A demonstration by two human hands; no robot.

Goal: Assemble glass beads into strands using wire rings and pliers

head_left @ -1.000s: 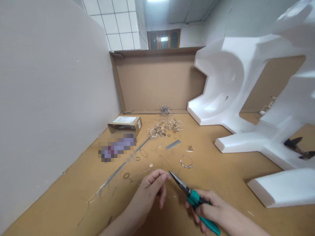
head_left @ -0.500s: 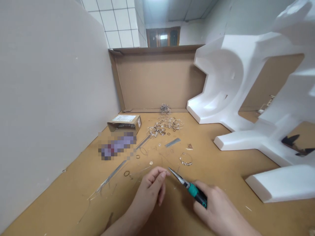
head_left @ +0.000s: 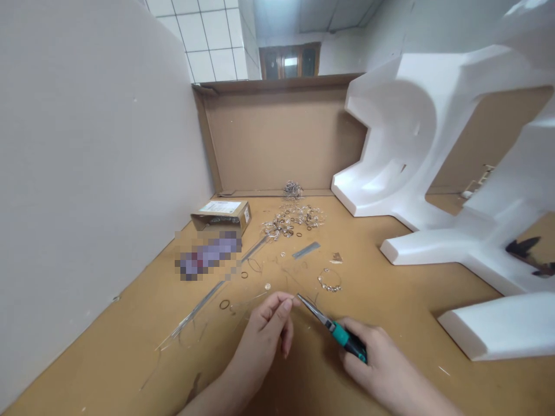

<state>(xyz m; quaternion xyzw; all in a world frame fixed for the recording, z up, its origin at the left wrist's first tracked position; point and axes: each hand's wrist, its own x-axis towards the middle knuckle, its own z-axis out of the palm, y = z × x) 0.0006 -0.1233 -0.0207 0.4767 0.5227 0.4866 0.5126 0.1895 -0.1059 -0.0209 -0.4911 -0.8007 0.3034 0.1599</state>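
Note:
My right hand [head_left: 373,353] is closed around the green-and-black handles of long-nose pliers [head_left: 323,321]. The pliers' narrow metal jaws point up and left, and their tip is at the fingertips of my left hand [head_left: 273,320]. Thumb and forefinger of that hand are pinched together; whatever lies between them is too small to make out. Beyond the pliers' tip lies a wire ring strung with clear beads [head_left: 330,281]. A small round clear piece [head_left: 267,286] and a dark ring [head_left: 224,304] rest on the brown surface near my left hand.
Farther back is a heap of wire pieces and rings [head_left: 281,224], with a grey strip [head_left: 306,250] before it. Long thin wires [head_left: 203,301] run along the left, near an open small carton [head_left: 243,218] and a blurred purple item [head_left: 212,257]. White foam [head_left: 399,202] stands at right.
My right hand has turned over the pliers' handles, its back now facing up, and the lower handle is hidden. The left hand keeps its pinch, nearly in place.

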